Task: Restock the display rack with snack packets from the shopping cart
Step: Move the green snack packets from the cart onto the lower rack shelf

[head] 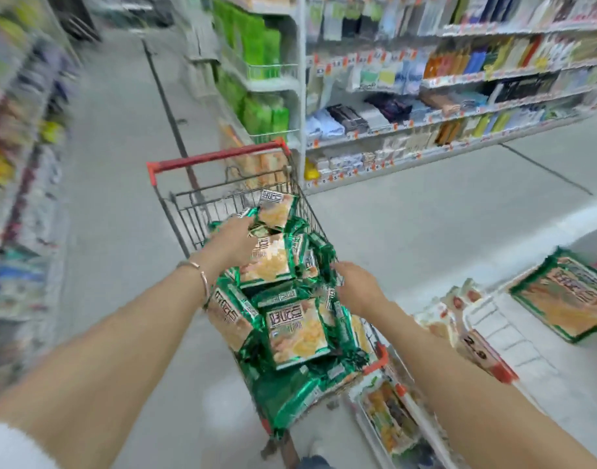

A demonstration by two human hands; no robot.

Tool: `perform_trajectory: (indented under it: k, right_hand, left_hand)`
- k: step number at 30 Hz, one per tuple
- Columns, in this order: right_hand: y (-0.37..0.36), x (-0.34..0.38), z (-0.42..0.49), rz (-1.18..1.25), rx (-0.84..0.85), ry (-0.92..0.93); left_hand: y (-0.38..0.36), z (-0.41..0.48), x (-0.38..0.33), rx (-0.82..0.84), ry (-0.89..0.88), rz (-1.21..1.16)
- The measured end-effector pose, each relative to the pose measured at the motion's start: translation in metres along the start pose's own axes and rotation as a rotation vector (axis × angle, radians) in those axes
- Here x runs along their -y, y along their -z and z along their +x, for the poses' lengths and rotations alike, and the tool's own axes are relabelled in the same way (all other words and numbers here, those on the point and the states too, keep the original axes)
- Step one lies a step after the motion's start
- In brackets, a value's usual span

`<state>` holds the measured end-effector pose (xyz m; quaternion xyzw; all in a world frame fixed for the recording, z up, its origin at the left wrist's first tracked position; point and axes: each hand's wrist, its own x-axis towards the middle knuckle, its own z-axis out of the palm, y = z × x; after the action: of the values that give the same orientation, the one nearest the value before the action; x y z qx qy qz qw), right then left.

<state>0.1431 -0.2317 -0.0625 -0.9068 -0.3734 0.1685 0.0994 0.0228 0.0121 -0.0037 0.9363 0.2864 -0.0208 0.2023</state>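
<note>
A red-handled wire shopping cart (219, 157) stands in front of me, piled with several green snack packets (297, 333). My left hand (231, 240) reaches over the pile and pinches the lower edge of a raised, tilted packet (276, 211) at the cart's far end. My right hand (356, 287) lies against the right side of the pile, its fingertips hidden among the packets. At the right stands the white display rack (506, 336), with one matching packet (564, 296) lying on its top shelf and other packets on a lower shelf (388, 414).
Store shelves (459, 106) full of goods line the far right, with green packs (259, 45) on the end rack. Blurred shelving (16, 164) runs along the left. A grey floor aisle (121, 147) extends ahead. A red price tag (476, 346) hangs on the rack.
</note>
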Motion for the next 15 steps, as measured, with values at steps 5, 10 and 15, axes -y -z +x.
perform_trajectory:
  k: [5, 10, 15]
  right_hand:
    - [-0.022, 0.022, 0.029, 0.02, 0.139, 0.142]
    - [-0.047, 0.028, 0.05, -0.119, 0.146, 0.377]
    - [-0.017, 0.02, 0.057, 0.415, 0.117, 0.274]
  left_hand:
    - [0.004, -0.035, 0.051, -0.059, 0.213, -0.13]
    - [-0.012, -0.06, 0.063, -0.063, 0.366, -0.3]
    - [-0.017, -0.067, 0.056, -0.113, 0.445, -0.45]
